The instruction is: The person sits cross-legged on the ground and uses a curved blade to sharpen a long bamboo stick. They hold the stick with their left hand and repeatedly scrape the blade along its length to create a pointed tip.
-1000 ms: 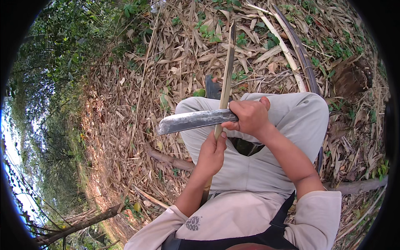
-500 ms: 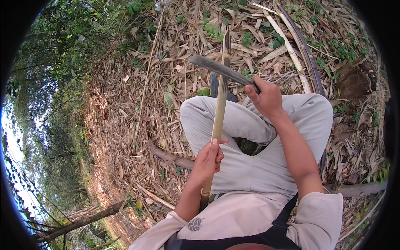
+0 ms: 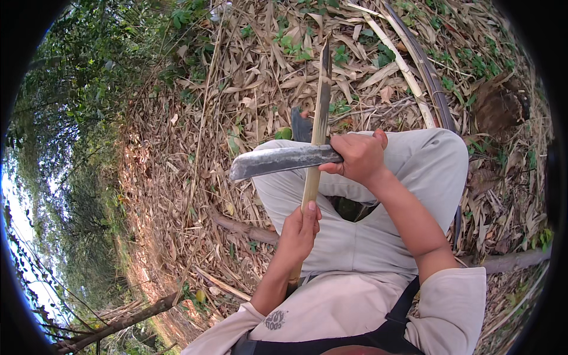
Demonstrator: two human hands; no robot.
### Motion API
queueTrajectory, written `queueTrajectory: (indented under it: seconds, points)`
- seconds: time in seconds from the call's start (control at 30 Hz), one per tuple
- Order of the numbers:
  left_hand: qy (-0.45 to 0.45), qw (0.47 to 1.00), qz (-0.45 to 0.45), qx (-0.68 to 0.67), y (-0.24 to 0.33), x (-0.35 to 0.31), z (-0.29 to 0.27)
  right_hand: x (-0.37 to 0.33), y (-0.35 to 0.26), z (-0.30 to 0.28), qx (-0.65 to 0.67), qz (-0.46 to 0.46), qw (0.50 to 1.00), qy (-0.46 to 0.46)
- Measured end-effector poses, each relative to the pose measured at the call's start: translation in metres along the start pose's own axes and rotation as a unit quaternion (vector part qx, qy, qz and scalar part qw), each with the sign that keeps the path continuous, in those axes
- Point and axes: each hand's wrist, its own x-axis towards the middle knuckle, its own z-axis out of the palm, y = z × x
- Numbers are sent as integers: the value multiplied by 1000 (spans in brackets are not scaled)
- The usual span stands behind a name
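Note:
My left hand (image 3: 299, 232) is closed around the lower part of a long split bamboo strip (image 3: 321, 112), its thumb lying along the face. The strip runs away from my body over my folded legs; its far end is dark and pointed, and its near end passes behind my left forearm. A machete (image 3: 278, 162) is gripped in my right hand (image 3: 360, 157), the fist hiding its handle. Its broad grey blade points left and crosses over the strip, a short way beyond my left hand. Whether the edge touches the strip I cannot tell.
Dry leaves (image 3: 254, 89) cover the ground around my crossed legs (image 3: 414, 171). Long split strips (image 3: 408, 68) lie at the far right near a stump (image 3: 503, 109). A branch (image 3: 242, 228) lies beside my left knee. Green bushes (image 3: 77, 112) stand to the left.
My right hand has drawn the machete nearer along the strip, toward my left hand. The blade has turned, showing its broad face. The left hand keeps its hold, shifted very slightly.

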Motion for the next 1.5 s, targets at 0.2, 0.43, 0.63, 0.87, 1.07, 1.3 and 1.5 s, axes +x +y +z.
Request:
queueTrajectory:
  seconds: [0.2, 0.43, 0.63, 0.87, 1.07, 1.3, 1.5]
  points:
    - [-4, 994, -108, -17, 1, -27, -13, 12, 39, 1, -20, 141, 990, 1]
    - [-51, 997, -15, -56, -15, -42, -30, 42, 78, -17, 111, 375, 917, 74]
    - [-99, 988, -23, -118, 8, -5, -31, 22, 51, -23, 182, 269, 942, 87]
    - [-115, 979, 2, -169, 10, 16, -23, 12, 9, -35, 223, 186, 957, 5]
    - [-82, 986, -10, -148, 35, 25, -15, -2, -27, -22, 34, 35, 997, -57]
    - [-72, 991, 23, -112, 21, 31, -14, -4, -35, -11, 8, -29, 999, -26]
    - [-68, 993, 0, -95, 36, 25, -10, -2, -9, -9, -51, -1, 998, 19]
